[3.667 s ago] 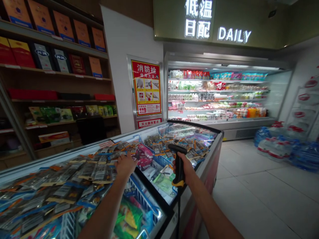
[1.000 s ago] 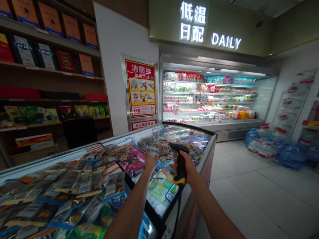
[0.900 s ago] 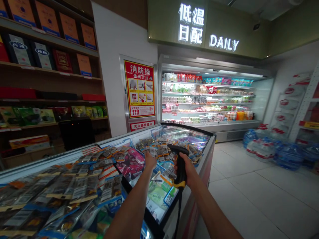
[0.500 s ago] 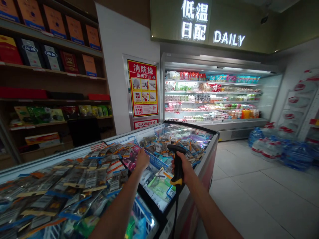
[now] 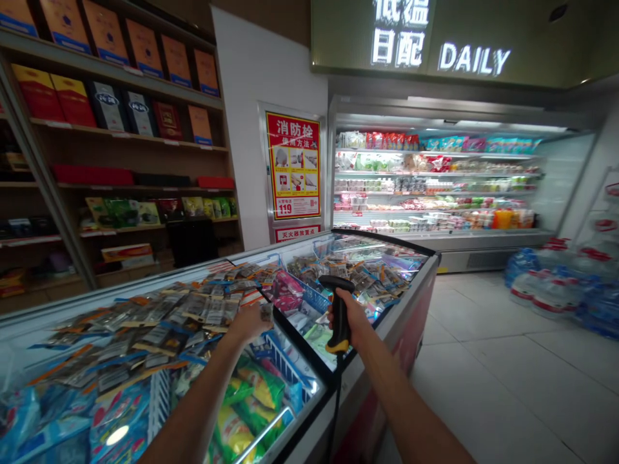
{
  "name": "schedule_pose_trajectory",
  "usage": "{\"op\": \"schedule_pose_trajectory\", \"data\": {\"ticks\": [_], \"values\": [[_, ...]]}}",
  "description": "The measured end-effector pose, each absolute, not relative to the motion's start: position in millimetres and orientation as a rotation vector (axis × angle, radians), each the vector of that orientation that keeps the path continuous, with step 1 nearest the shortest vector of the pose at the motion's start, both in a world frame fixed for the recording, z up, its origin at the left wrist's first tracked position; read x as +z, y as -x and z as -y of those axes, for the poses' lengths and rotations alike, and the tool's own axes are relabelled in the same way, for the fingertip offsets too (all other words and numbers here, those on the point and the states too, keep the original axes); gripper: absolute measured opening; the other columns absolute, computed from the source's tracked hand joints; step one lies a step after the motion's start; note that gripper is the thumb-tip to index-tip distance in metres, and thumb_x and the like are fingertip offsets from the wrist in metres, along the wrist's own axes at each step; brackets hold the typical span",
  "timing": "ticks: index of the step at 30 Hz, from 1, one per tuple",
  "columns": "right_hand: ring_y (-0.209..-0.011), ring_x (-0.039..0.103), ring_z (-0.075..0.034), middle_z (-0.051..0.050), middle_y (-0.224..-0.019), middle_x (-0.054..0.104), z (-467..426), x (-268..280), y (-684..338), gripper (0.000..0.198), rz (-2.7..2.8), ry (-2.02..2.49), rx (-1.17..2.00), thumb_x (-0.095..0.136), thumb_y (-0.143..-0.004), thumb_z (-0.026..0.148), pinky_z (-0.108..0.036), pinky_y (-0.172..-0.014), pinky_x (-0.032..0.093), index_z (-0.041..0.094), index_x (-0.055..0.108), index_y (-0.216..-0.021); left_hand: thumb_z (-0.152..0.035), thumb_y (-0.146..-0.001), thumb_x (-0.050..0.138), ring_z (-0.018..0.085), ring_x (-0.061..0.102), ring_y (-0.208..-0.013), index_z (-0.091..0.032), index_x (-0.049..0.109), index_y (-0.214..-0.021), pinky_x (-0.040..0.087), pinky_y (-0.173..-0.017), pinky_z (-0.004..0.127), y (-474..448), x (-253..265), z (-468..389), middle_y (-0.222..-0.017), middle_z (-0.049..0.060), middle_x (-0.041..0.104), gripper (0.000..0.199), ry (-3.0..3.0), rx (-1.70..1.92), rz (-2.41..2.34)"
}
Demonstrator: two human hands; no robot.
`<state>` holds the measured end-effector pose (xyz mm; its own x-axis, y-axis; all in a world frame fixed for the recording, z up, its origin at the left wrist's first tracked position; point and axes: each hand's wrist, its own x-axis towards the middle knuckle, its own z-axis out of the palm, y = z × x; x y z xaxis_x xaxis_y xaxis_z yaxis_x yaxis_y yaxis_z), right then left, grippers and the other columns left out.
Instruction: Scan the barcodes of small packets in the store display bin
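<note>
Right hand (image 5: 354,316) grips scanner (image 5: 340,321) | left hand (image 5: 248,323) near black divider (image 5: 296,340), grip unclear | floor (image 5: 488,367) beyond freezer edge (image 5: 414,291)

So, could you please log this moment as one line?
right hand: grips handheld scanner | left hand: over chest freezer, grip unclear | packets: overlapping across freezer top

2 hands: L hand (image 5: 249,322), R hand (image 5: 352,317). 1 blk/yel scanner (image 5: 341,319), 1 cable (image 5: 334,412). 1 chest frzr (image 5: 425,290) w/ dozens of sm. pkts (image 5: 178,316), overlapped, no exact ct. Shelved: 7 org/blu boxes (image 5: 145,48), 2 red/yel boxes (image 5: 72,101), 2 gry oval-logo boxes (image 5: 107,106), 2 flat red boxes (image 5: 91,174). 1 "119" poster (image 5: 293,166), 1 wall fridge (image 5: 387,241), 1 lit DAILY sign (image 5: 474,59).
</note>
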<state>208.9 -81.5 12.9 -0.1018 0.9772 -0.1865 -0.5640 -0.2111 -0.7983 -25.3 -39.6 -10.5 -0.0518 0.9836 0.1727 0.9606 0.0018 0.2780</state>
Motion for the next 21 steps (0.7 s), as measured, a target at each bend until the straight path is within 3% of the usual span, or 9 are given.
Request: {"op": "schedule_pose_trajectory", "data": {"ticks": [4, 9, 14, 21], "values": [[-0.036, 0.046, -0.009, 0.003, -0.047, 0.051, 83.9, 13.3, -205.2, 0.026, 0.701, 0.874, 1.600, 0.051, -0.071, 0.040, -0.020, -0.033, 0.037, 0.015, 0.052, -0.070, -0.028, -0.057, 0.062, 0.022, 0.051, -0.101, -0.018, 0.047, -0.110, 0.037, -0.081, 0.028, 15.6, -9.2, 43.9, -0.110, 0.009, 0.056, 0.056, -2.083, 0.463, -2.182], [-0.036, 0.046, -0.009, 0.003, -0.047, 0.051, 86.7, 18.6, -205.8, 0.025, 0.699, 0.887, 1.616, 0.051, -0.071, 0.040, -0.020, -0.033, 0.037, 0.014, 0.052, -0.070, -0.026, -0.054, 0.065, 0.022, 0.044, -0.111, -0.008, 0.030, -0.125, 0.034, -0.087, 0.026, 4.8, -13.9, 34.8, -0.121, 0.016, 0.048, 0.081, -1.971, 0.721, -2.168], [-0.036, 0.047, -0.009, 0.003, -0.046, 0.051, 88.0, 22.8, -206.4, 0.025, 0.710, 0.854, 1.658, 0.051, -0.071, 0.040, -0.020, -0.034, 0.036, 0.014, 0.052, -0.069, -0.019, -0.056, 0.065, 0.018, 0.054, -0.098, -0.016, 0.027, -0.127, 0.038, -0.078, 0.024, -3.5, -19.6, 24.1, -0.113, 0.009, 0.055, 0.080, -1.851, 1.030, -1.916], [-0.037, 0.047, -0.009, 0.002, -0.049, 0.053, 84.4, 24.6, -207.0, 0.027, 0.748, 0.793, 1.778, 0.051, -0.070, 0.042, -0.020, -0.035, 0.037, 0.015, 0.051, -0.067, -0.012, -0.062, 0.057, 0.016, 0.058, -0.084, -0.018, 0.024, -0.129, 0.040, -0.073, 0.024, -22.8, -14.3, 19.0, -0.098, 0.004, 0.062, 0.075, -1.779, 1.195, -1.813]]}}
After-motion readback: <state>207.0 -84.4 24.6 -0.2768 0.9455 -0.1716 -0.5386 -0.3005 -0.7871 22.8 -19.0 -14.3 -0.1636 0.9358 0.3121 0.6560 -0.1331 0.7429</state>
